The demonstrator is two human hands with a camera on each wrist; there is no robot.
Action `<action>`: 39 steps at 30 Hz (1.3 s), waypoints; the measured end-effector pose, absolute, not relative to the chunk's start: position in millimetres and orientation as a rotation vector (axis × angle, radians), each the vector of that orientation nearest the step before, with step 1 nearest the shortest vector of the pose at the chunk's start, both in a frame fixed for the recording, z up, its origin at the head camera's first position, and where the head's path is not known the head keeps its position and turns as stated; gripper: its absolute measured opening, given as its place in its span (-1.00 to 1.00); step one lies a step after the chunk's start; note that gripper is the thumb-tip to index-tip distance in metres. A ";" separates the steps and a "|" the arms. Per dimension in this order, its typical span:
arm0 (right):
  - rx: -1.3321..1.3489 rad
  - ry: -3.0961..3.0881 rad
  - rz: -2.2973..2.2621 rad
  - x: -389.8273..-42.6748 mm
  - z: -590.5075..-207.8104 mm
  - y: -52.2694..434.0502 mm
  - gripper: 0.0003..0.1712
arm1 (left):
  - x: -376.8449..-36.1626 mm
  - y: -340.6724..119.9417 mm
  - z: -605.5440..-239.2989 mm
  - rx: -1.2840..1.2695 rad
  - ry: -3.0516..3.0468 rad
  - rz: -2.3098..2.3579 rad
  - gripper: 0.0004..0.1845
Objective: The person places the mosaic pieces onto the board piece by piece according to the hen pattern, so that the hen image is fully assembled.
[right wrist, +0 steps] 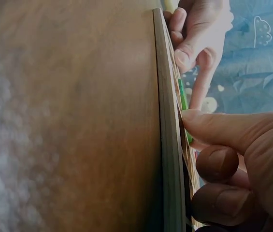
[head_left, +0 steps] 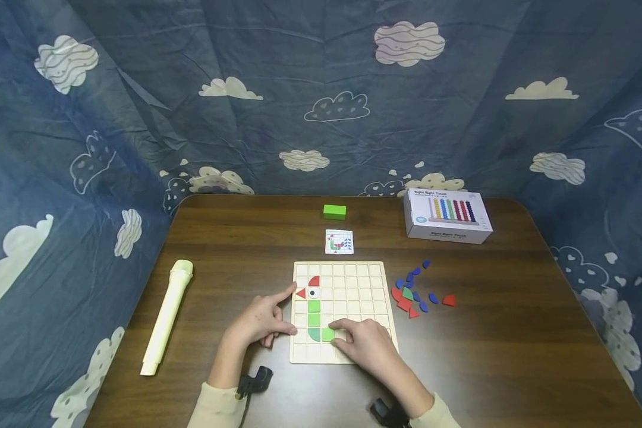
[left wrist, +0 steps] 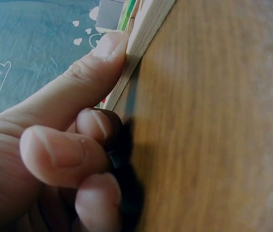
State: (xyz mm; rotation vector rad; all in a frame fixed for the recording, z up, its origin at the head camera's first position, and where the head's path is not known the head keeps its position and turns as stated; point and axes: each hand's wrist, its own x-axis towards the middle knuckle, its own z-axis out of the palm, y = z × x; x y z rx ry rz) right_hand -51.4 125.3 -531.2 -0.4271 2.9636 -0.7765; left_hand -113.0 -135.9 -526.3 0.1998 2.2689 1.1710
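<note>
Our right hand (head_left: 371, 348) rests on the near part of the wooden grid board (head_left: 364, 279), its index fingertip pressing a green square tile (head_left: 328, 334) flat into a cell while the other fingers curl loosely. Just left of that fingertip sits a green quarter-round tile (head_left: 314, 334), with two more green squares stacked beyond it. Our left hand (head_left: 261, 321) steadies the board's left edge, thumb against the rim and forefinger stretched forward toward a red triangle (head_left: 301, 293). Well right of our right hand lies a heap of loose pieces (head_left: 414, 294).
</note>
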 end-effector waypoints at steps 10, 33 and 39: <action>-0.412 2.937 -0.788 -50.2 -531.7 124.9 -0.72 | -112.6 -135.9 -528.8 0.209 2.254 1.191 0.09; 0.147 3.016 -1.029 -57.5 -531.6 272.0 -0.61 | -113.0 -135.3 -527.2 0.164 2.262 1.195 0.08; 0.147 3.002 -0.870 -57.6 -539.1 278.3 -0.58 | -113.9 -135.1 -527.5 0.174 2.268 1.189 0.09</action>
